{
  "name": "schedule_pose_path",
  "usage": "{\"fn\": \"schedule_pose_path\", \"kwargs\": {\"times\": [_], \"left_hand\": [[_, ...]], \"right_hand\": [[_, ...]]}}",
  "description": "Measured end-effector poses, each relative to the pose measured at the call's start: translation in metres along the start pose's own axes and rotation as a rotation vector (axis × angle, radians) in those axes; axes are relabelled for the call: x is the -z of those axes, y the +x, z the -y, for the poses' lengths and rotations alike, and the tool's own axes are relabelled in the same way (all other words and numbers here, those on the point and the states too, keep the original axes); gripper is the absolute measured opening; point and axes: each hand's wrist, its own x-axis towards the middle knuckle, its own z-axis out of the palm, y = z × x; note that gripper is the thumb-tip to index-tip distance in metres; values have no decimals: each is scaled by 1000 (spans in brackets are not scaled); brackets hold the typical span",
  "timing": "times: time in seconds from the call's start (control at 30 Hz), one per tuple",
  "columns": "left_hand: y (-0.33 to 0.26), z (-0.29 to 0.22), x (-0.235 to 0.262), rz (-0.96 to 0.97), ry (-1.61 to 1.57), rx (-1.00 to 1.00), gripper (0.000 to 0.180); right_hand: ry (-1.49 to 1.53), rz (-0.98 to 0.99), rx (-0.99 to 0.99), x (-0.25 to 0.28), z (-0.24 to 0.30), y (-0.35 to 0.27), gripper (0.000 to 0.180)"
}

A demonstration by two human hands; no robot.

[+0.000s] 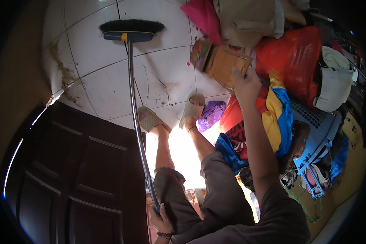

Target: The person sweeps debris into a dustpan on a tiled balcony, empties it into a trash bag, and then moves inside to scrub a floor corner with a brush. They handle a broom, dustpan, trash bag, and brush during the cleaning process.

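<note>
Low by my lap, my left hand (162, 219) is closed round the grip of a broom (131, 73). The broom's metal handle runs up to a blue and yellow head with dark bristles, which lies on the tiled floor. My right hand (248, 86) reaches out over the heap on the right. It grips a brown cardboard box (227, 66) by one edge; the box's other end is dark and multicoloured, and slightly blurred. Beneath and beside it lie a pink cloth (203, 18), a red plastic bag (290, 61) and a beige fabric item (248, 20).
Blue and yellow cloth (275, 114), a purple bag (211, 114) and a blue plastic basket (313, 124) crowd my right side. A dark panelled door (77, 175) stands at left. My sandalled feet are on the white tiles (97, 69), which carry dirt marks.
</note>
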Motion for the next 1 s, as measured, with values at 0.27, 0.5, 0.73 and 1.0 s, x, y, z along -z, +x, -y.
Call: {"fn": "schedule_pose_path", "kwargs": {"times": [0.27,0.5,0.73,1.0], "left_hand": [[-1,5,2,-5,-24,-73,29],[-1,17,-3,-6,23,-46,32],[-1,14,-4,-31,27,-85,33],[-5,6,-8,-64,-3,-95,31]], "right_hand": [[-274,245,249,37,-46,-12,30],[-246,221,295,84,-56,7,23],[-284,184,459,124,5,85,28],[-245,114,734,120,104,172,33]]}}
